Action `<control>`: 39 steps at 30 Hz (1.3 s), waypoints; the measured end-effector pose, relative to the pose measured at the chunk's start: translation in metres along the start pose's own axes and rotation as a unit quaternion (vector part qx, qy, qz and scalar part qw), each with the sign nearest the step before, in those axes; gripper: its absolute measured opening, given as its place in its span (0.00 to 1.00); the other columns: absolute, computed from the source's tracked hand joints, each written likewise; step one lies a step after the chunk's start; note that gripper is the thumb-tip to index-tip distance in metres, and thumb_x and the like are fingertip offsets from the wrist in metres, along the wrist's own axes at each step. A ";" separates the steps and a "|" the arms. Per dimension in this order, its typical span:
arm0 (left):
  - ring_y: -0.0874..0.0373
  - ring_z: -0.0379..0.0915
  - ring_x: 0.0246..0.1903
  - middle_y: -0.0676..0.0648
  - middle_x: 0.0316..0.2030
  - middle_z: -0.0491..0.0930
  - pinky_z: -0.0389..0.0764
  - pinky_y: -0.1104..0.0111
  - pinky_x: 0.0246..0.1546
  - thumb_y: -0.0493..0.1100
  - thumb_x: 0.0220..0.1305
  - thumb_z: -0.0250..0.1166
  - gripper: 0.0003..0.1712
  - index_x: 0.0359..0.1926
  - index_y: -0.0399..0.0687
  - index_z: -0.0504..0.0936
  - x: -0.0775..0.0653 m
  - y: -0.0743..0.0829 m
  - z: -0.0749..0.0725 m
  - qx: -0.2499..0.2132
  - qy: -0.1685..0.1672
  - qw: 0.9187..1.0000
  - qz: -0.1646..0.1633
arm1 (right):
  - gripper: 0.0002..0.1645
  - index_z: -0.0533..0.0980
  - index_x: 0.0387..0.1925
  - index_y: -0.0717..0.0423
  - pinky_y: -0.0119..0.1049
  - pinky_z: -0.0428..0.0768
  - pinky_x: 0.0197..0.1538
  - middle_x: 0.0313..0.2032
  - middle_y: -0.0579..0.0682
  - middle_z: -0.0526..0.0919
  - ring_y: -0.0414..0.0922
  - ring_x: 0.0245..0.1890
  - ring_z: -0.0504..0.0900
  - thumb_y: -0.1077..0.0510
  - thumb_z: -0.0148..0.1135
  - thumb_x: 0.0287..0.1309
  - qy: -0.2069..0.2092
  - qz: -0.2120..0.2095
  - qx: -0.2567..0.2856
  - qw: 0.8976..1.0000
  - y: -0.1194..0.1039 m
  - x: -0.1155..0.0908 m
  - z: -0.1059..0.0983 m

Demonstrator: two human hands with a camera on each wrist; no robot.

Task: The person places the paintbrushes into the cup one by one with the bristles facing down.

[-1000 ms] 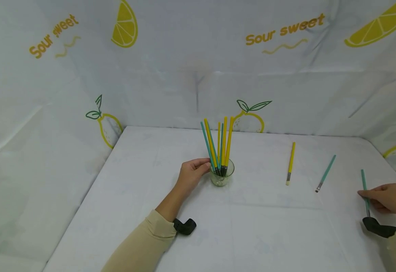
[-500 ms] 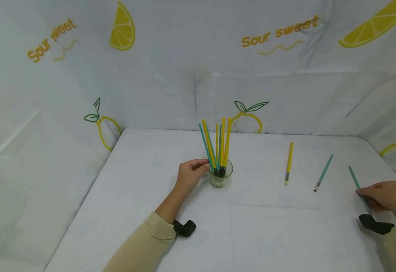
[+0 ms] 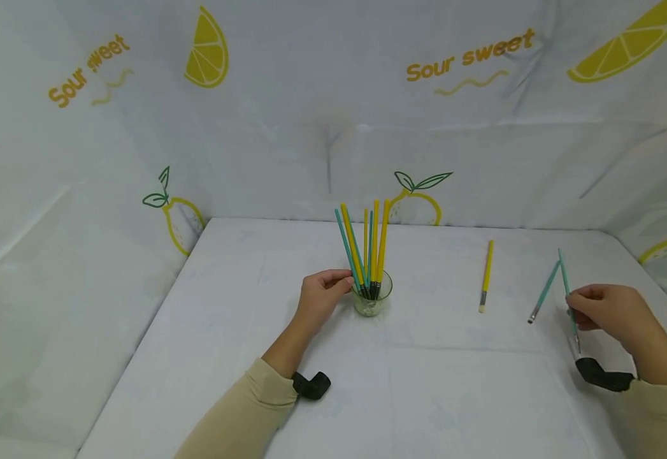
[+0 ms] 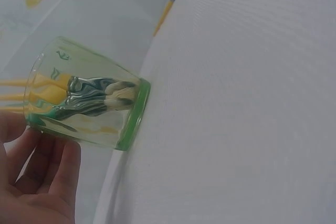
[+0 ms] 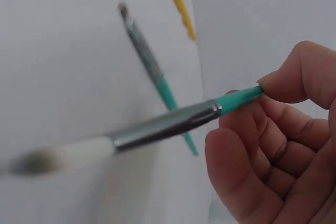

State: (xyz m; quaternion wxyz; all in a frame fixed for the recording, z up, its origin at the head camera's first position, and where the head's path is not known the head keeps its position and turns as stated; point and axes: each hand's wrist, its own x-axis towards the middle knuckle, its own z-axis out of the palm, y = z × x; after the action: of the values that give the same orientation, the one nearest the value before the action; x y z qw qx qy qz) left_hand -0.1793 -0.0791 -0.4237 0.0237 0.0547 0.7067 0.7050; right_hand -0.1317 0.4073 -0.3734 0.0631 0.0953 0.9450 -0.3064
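The right hand (image 3: 608, 312) and held teal brush (image 5: 168, 125) have shifted left, away from the worktop's (image 3: 425, 395) right edge. The left hand (image 3: 323, 294) pinches the glass (image 3: 371, 308) rim; upright brushes (image 3: 383, 242) stand inside, bristles down. Toward the right edge lie a yellow brush (image 3: 487, 274) and loose teal brush (image 3: 545, 291). Right fingers pinch the held brush alongside.

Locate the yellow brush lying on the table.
In the head view, the yellow brush lies on the right half of the table, between the glass on its left and its nearest neighbour, the loose teal brush, on its right.
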 end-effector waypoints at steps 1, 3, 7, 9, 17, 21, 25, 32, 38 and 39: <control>0.58 0.84 0.40 0.43 0.43 0.86 0.84 0.68 0.47 0.40 0.64 0.66 0.13 0.46 0.38 0.86 0.000 0.000 0.000 0.001 0.001 1.000 -0.001 | 0.30 0.72 0.50 0.79 0.33 0.83 0.29 0.28 0.50 0.84 0.40 0.24 0.83 0.51 0.51 0.69 0.002 -0.012 0.003 1.000 -0.009 0.000 0.003; 0.57 0.84 0.40 0.43 0.43 0.86 0.84 0.68 0.47 0.40 0.64 0.66 0.13 0.46 0.38 0.86 0.000 0.000 0.000 0.002 0.001 1.000 -0.001 | 0.29 0.72 0.52 0.78 0.32 0.81 0.30 0.30 0.51 0.85 0.40 0.25 0.84 0.51 0.50 0.70 0.002 -0.034 0.008 0.999 -0.027 -0.001 0.008; 0.57 0.84 0.40 0.42 0.43 0.86 0.85 0.68 0.47 0.40 0.64 0.66 0.13 0.46 0.38 0.86 0.000 0.000 0.000 0.001 0.002 1.000 0.003 | 0.26 0.72 0.53 0.74 0.30 0.82 0.33 0.34 0.54 0.87 0.41 0.27 0.86 0.53 0.54 0.68 -0.005 -0.061 0.043 0.997 -0.062 -0.002 0.019; 0.58 0.84 0.40 0.42 0.43 0.86 0.85 0.68 0.47 0.40 0.64 0.66 0.13 0.46 0.37 0.86 0.000 0.001 0.001 0.001 0.001 1.000 0.007 | 0.24 0.73 0.53 0.70 0.29 0.81 0.35 0.35 0.54 0.88 0.41 0.28 0.86 0.54 0.55 0.67 -0.010 -0.074 0.051 0.996 -0.078 -0.004 0.024; 0.57 0.84 0.40 0.42 0.42 0.86 0.85 0.68 0.46 0.39 0.64 0.65 0.12 0.46 0.37 0.86 0.000 0.001 0.001 0.002 0.003 1.000 0.013 | 0.16 0.76 0.48 0.65 0.35 0.85 0.39 0.35 0.49 0.88 0.44 0.31 0.87 0.57 0.54 0.67 -0.006 -0.141 0.114 0.983 -0.135 -0.010 0.049; 0.58 0.84 0.40 0.42 0.42 0.86 0.84 0.68 0.47 0.40 0.65 0.65 0.12 0.46 0.38 0.86 -0.001 0.000 0.001 0.005 0.004 1.000 0.011 | 0.13 0.77 0.45 0.65 0.35 0.87 0.36 0.32 0.47 0.88 0.44 0.29 0.86 0.59 0.56 0.66 0.013 -0.182 0.169 0.969 -0.159 -0.011 0.062; 0.57 0.84 0.39 0.43 0.42 0.86 0.84 0.68 0.47 0.40 0.65 0.65 0.12 0.46 0.38 0.86 -0.001 0.000 0.001 0.006 0.004 1.000 0.011 | 0.12 0.78 0.42 0.65 0.36 0.87 0.34 0.32 0.48 0.87 0.45 0.28 0.87 0.58 0.60 0.65 0.053 -0.213 0.206 0.954 -0.182 -0.011 0.076; 0.57 0.85 0.39 0.42 0.41 0.86 0.85 0.67 0.47 0.40 0.65 0.65 0.12 0.46 0.37 0.86 -0.002 0.001 0.002 0.005 0.006 1.000 0.015 | 0.13 0.78 0.37 0.63 0.34 0.87 0.35 0.32 0.50 0.86 0.43 0.29 0.87 0.55 0.66 0.62 0.105 -0.244 0.267 0.926 -0.219 -0.013 0.094; 0.58 0.85 0.38 0.41 0.41 0.86 0.85 0.66 0.47 0.39 0.66 0.64 0.12 0.46 0.36 0.85 -0.002 0.002 0.001 0.004 0.004 1.000 0.018 | 0.16 0.79 0.37 0.64 0.31 0.86 0.36 0.33 0.53 0.87 0.40 0.29 0.87 0.53 0.67 0.62 0.103 -0.254 0.284 0.919 -0.235 -0.010 0.108; 0.58 0.85 0.38 0.41 0.41 0.86 0.85 0.67 0.47 0.39 0.66 0.64 0.12 0.46 0.36 0.85 -0.002 0.002 0.001 0.002 0.003 1.000 0.018 | 0.16 0.79 0.37 0.64 0.30 0.86 0.37 0.32 0.54 0.87 0.39 0.29 0.86 0.52 0.66 0.62 0.101 -0.251 0.282 0.920 -0.236 -0.008 0.111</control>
State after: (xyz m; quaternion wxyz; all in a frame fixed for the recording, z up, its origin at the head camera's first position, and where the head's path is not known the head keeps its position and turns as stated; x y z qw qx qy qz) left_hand -0.1768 -0.0779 -0.4220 0.0087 0.0650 0.7071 0.7041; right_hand -0.1688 0.1529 -0.3278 -0.1413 -0.1008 0.8135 -0.5551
